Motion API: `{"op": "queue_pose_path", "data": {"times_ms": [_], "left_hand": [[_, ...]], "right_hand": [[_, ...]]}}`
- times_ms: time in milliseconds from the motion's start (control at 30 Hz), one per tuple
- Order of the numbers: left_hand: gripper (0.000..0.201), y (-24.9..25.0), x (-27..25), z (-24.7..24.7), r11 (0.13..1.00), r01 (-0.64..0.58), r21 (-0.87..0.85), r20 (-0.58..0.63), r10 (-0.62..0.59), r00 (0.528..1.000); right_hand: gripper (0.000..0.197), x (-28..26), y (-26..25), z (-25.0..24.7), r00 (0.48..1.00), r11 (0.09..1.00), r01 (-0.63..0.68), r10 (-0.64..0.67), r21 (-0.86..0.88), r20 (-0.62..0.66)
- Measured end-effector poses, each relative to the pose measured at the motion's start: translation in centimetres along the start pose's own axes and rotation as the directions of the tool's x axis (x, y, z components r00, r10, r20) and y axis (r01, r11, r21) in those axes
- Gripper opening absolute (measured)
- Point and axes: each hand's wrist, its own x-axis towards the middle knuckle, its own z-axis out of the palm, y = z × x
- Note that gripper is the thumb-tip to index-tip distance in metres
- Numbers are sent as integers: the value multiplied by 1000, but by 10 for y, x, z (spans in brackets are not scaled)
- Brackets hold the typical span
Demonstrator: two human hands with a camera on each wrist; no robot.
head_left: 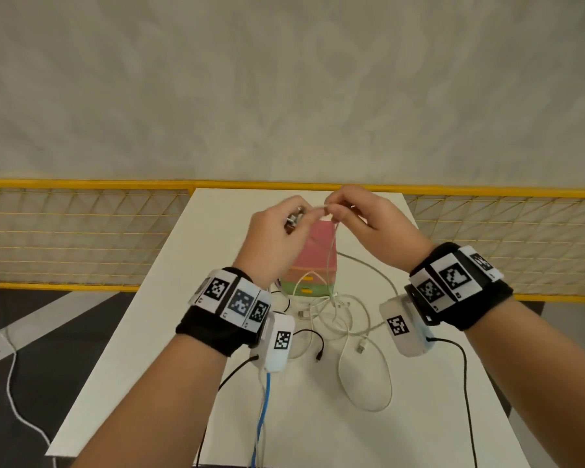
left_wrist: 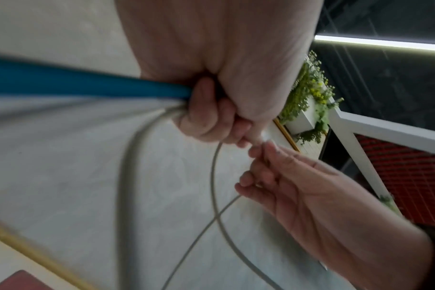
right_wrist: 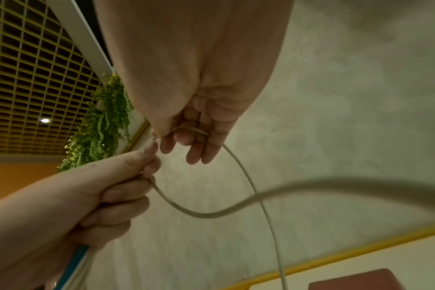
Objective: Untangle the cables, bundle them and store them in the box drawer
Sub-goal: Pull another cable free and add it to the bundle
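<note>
Both hands are raised over the white table [head_left: 156, 332], close together. My left hand [head_left: 299, 216] grips a bunch of cables in its fist: a blue cable [left_wrist: 87, 84] and white cables [left_wrist: 129, 176] that trail down from it. My right hand [head_left: 331, 209] pinches one thin white cable [head_left: 331, 255] right beside the left fingers; in the right wrist view this white cable [right_wrist: 243, 170] runs across its fingers [right_wrist: 194, 155] and hangs down. Under the hands stands the pink and green drawer box [head_left: 313, 265]. More white cables [head_left: 338, 319] lie tangled in front of it.
A short black cable [head_left: 313, 336] lies on the table near the left wrist. The blue cable [head_left: 262, 417] hangs to the table's near edge. A yellow mesh fence [head_left: 81, 231] runs behind the table. A white cord [head_left: 11, 383] lies on the floor at left.
</note>
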Motion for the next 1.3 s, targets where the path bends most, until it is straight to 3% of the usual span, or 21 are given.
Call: {"op": "queue_pose_path", "data": {"times_ms": [133,233,300,433,500,600,700,833,933,1100,1200,1300], "left_hand": [[22,4,6,-16,991,-26,-129,-277,-11,961],[27,0,10,-27,984,-28,-173,-361,-37,932],[26,-6,12,-31,983,1,-181,-367,-68,928],[25,-17,8,-34,970,57,-234,-344,-137,929],[26,-18,5,-35,964,71,-257,-355,-162,921],[27,-16,4,-40,947,87,-309,-408,-215,887],[25,-16,4,-42,944,91,-318,-392,-218,893],[23,-21,-1,-40,947,139,-289,-296,-227,928],[24,-22,-5,-39,949,158,-274,-250,-229,941],[24,-20,-8,-39,949,139,-284,-278,-220,935],[22,-16,-9,-39,952,116,-283,-294,-201,935],[19,-15,-11,-40,952,131,-275,-252,-203,946]], "right_hand": [[13,-3,14,-1,991,992,-124,124,-9,39],[17,-11,24,3,982,984,-176,177,-20,72],[18,-13,21,4,984,986,-163,161,19,76],[25,-10,-7,3,995,955,-95,87,280,40],[26,-8,-16,-2,992,920,-124,120,373,32],[17,-11,-13,-4,982,966,-186,177,179,66],[11,-21,-2,4,960,976,-209,218,-69,174],[26,-27,-14,10,955,932,-279,244,230,171],[19,-28,-24,9,955,887,-295,262,356,139],[30,-32,-23,12,924,891,-380,354,249,146],[34,-38,-23,20,908,910,-393,360,131,215],[28,-40,-28,26,902,915,-388,353,108,247]]}}
